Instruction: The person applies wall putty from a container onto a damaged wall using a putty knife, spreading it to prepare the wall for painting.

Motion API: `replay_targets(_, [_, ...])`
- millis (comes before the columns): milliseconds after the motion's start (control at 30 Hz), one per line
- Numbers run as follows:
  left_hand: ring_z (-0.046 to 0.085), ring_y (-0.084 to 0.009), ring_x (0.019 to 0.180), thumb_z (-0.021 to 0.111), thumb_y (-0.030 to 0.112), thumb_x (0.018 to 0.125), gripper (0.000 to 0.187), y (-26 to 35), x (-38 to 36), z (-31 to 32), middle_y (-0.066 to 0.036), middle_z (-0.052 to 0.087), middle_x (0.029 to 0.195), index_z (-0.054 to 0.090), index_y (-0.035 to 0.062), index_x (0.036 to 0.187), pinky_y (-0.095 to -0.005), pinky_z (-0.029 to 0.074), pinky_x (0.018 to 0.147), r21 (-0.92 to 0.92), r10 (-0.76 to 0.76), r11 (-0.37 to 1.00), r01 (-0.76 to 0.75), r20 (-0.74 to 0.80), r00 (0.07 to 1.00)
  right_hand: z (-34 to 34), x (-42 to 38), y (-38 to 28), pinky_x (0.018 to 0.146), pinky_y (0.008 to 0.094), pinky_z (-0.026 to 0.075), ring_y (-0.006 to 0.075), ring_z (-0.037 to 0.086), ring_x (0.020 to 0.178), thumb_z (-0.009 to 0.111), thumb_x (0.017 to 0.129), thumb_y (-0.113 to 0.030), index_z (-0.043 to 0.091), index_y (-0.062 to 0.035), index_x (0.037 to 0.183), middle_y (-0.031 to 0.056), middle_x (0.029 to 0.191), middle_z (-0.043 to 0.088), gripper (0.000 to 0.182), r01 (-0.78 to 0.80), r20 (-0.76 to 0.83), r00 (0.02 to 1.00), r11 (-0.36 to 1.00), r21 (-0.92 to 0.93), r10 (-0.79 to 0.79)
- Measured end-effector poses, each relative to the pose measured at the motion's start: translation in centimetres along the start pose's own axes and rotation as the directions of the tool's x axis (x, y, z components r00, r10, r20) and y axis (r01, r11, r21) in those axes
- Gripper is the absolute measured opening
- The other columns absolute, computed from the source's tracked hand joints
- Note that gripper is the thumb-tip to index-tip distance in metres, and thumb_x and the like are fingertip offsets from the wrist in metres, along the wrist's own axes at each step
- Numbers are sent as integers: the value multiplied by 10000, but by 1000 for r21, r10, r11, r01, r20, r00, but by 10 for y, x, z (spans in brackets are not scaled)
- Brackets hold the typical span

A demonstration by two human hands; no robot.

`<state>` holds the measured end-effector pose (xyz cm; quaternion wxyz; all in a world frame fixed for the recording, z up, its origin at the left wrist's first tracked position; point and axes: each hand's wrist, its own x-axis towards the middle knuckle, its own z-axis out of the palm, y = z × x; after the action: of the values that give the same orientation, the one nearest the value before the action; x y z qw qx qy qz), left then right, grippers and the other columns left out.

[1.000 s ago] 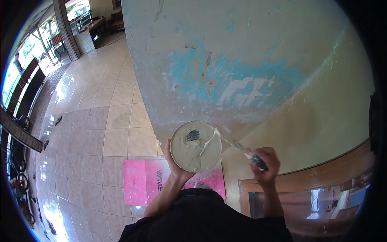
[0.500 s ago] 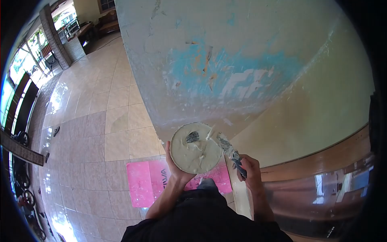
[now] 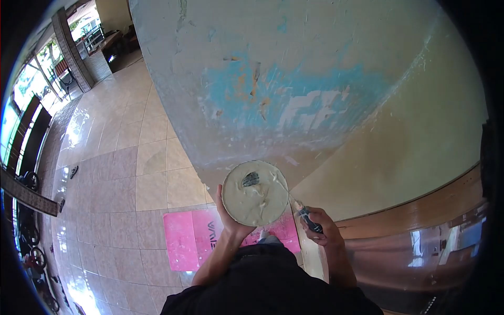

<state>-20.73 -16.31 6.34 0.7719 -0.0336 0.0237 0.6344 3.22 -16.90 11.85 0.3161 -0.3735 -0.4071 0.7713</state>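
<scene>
My left hand (image 3: 231, 220) holds a round container of pale, creamy paste (image 3: 252, 205) from its left and lower side. A dark grey patch (image 3: 251, 179) shows in the paste near the top. In my right hand (image 3: 324, 227) is the dark handle of a putty knife (image 3: 311, 220), fingers wrapped round it. Its blade, seen nearly edge-on, points up and left to the container's right rim. Beyond the container stands a wall (image 3: 210, 142) with scraped turquoise patches (image 3: 294, 86) and whitish smears.
A pink mat (image 3: 184, 241) lies on the tiled floor (image 3: 152, 184) below my hands. To the right are a wooden ledge (image 3: 409, 205) and a glossy brown surface (image 3: 388, 257). Benches, a pillar (image 3: 72, 50) and bicycles (image 3: 37, 257) are at the left.
The putty knife has turned so its paste-smeared blade now shows only as a thin edge, and my right hand has shifted slightly down. The wall has shifted left in view.
</scene>
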Motion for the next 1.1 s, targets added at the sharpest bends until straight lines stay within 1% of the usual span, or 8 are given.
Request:
replay_targets(167, [486, -297, 1184, 410, 668, 844, 724, -12, 10, -1, -87, 504, 1316, 459, 153, 1350, -499, 374, 1003, 20, 27, 999, -27, -7, 1000, -17, 13, 5, 299, 181, 266, 39, 348, 324, 456, 949, -340, 575, 94, 1047, 70, 640, 548, 460, 35, 129, 991, 999, -12, -33])
replay_targets(267, [488, -294, 1181, 403, 669, 846, 722, -16, 16, -4, -86, 506, 1314, 462, 154, 1348, -498, 375, 1000, 39, 40, 998, -39, -24, 999, -22, 16, -2, 323, 197, 283, 64, 339, 313, 476, 954, -332, 568, 33, 794, 33, 515, 481, 409, -74, 98, 993, 995, 61, 68])
replay_targets(467, [491, -304, 1176, 404, 658, 857, 701, -20, 26, -6, -90, 509, 1312, 470, 155, 1340, -507, 392, 983, 20, 34, 999, -34, -2, 999, -33, 18, -17, 335, 201, 286, 81, 350, 321, 422, 965, -365, 552, 90, 1072, 74, 609, 539, 485, -122, 240, 968, 970, 210, 70])
replay_targets(567, [488, -318, 1181, 414, 648, 865, 686, -21, 31, 1, -96, 509, 1312, 471, 153, 1337, -525, 399, 978, 46, 54, 997, -55, 6, 999, -39, 26, -17, 338, 204, 295, 82, 362, 344, 403, 968, -354, 490, 92, 1190, 68, 668, 534, 506, 18, 262, 961, 962, 271, -92])
replay_targets(633, [467, -323, 1206, 418, 645, 867, 685, -19, 34, -5, -94, 490, 1334, 461, 159, 1349, -538, 379, 1003, 23, 74, 997, -74, 31, 997, -38, 34, -23, 341, 208, 301, 73, 366, 368, 411, 973, -375, 472, 27, 1234, 58, 732, 516, 483, 278, 109, 942, 921, 272, -317])
replay_targets(800, [442, -321, 1230, 424, 642, 866, 684, -20, 40, -7, -87, 470, 1352, 445, 169, 1359, -545, 360, 1020, 103, 92, 990, -95, 30, 995, -43, 45, -51, 389, 187, 301, 64, 381, 420, 475, 967, -398, 430, -107, 1281, 53, 848, 527, 431, 463, 49, 850, 788, 406, -525])
replay_targets(900, [440, -324, 1230, 419, 641, 869, 680, -23, 39, -3, -83, 468, 1355, 443, 174, 1362, -552, 358, 1018, 96, 79, 992, -81, 34, 996, -43, 60, -67, 442, 177, 298, 51, 397, 493, 536, 953, -342, 418, -117, 1285, 55, 894, 556, 419, 672, -98, 737, 712, 204, -669])
replay_targets(1100, [426, -320, 1241, 419, 638, 871, 674, -26, 41, -2, -70, 457, 1363, 434, 179, 1364, -562, 340, 1028, 146, 94, 984, -102, 67, 993, -46, 104, -84, 554, 225, 348, 80, 444, 645, 494, 962, -382, 413, -149, 1292, 14, 919, 532, 412, 774, -152, 633, 625, 105, -759])
